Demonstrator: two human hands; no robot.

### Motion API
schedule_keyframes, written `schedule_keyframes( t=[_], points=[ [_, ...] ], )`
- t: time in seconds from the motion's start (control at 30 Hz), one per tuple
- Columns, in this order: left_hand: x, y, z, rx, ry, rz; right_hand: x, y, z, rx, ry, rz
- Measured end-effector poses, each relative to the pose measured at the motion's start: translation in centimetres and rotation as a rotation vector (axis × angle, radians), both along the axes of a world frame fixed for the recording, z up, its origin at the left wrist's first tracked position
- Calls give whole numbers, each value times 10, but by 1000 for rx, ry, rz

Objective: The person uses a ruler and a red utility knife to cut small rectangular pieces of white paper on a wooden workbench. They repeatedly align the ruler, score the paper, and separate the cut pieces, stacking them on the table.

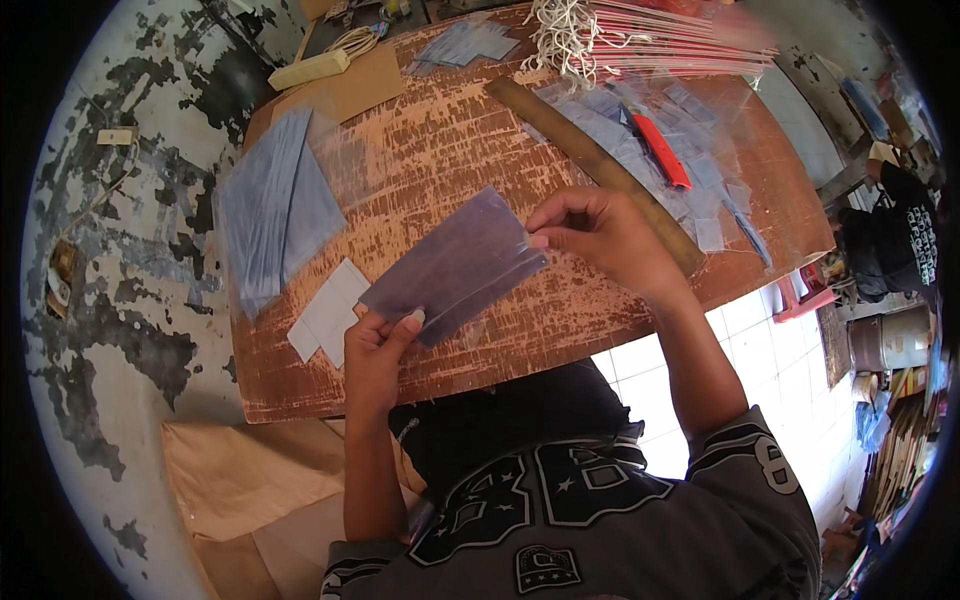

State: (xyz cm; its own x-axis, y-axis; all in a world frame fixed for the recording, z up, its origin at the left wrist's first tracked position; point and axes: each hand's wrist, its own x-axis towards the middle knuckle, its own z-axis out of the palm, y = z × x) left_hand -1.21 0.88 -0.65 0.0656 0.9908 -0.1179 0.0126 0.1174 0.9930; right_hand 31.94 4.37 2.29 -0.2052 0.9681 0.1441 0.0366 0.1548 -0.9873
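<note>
Between my two hands, above the worn wooden table, is a bluish translucent plastic sheet (455, 265), rectangular and tilted up to the right. It may be more than one layer, as a second edge shows along its lower right side. My left hand (378, 350) grips the lower left edge, thumb on top. My right hand (600, 235) pinches the right end between thumb and fingertips. White paper pieces (330, 305) lie beside my left hand, partly hidden by it. Farther left is a fanned stack of larger bluish plastic sheets (275, 205).
A long flat brown strip (590, 165) lies slantwise at right. Beyond it are a red cutter knife (660, 150) and plastic offcuts (705, 205). Red rods with white cords (640, 45), cardboard (350, 85) and a power strip (310, 70) occupy the far side. Another person (905, 235) is at far right.
</note>
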Motion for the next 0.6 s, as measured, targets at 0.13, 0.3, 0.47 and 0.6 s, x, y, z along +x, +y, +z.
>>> schedule_keyframes(
  t=[0.13, 0.3, 0.47, 0.6],
  points=[
    [-4, -5, -10, -110, -145, -5, 22, 3, 20, -48, -30, -50],
    [-3, -10, -15, -131, -325, -20, 67, 16, 37, 142, -177, -550],
    [6, -15, -10, -196, -364, -3, 37, 1, 26, 512, -594, -728],
    [24, -19, -10, -194, -528, -4, -12, -33, 9, 88, -3, -346]
  ],
)
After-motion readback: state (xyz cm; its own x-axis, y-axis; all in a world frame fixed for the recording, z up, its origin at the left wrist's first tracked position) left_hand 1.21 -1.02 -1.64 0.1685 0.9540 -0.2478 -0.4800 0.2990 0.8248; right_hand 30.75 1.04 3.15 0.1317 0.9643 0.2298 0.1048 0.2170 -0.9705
